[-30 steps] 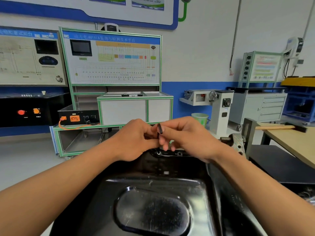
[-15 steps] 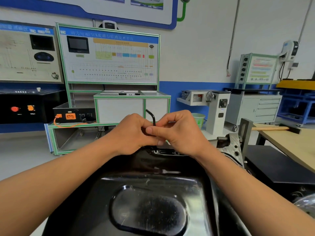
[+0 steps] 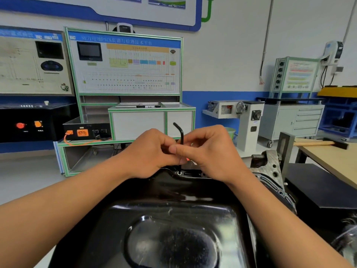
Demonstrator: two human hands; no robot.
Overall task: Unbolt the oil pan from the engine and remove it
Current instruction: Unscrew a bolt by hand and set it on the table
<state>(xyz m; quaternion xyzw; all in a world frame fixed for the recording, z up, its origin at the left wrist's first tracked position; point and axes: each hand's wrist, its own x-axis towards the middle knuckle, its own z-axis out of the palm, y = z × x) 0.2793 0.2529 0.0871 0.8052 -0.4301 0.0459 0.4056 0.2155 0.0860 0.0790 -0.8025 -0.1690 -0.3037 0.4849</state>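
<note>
The glossy black oil pan (image 3: pixel 173 219) fills the lower middle of the view, bottom side up on the grey engine block (image 3: pixel 270 171). A black L-shaped hex key (image 3: pixel 180 132) stands upright at the pan's far flange, its lower tip in a bolt head (image 3: pixel 179 173). My left hand (image 3: pixel 152 151) and my right hand (image 3: pixel 210 151) meet above that flange. Fingers of both hands pinch the key's vertical shaft. The key's short arm points up and to the left above my fingers.
A wooden table (image 3: pixel 332 161) with a hammer (image 3: pixel 324 143) stands at the right. A black block (image 3: pixel 318 190) lies beside the engine. Green-framed training benches (image 3: pixel 123 89), a white stand (image 3: pixel 249 122) and a grey drawer cabinet (image 3: pixel 295 120) line the far wall.
The hex key has risen out of my closed fingers and now stands upright with its bent end showing. Both hands stay together over the far flange.
</note>
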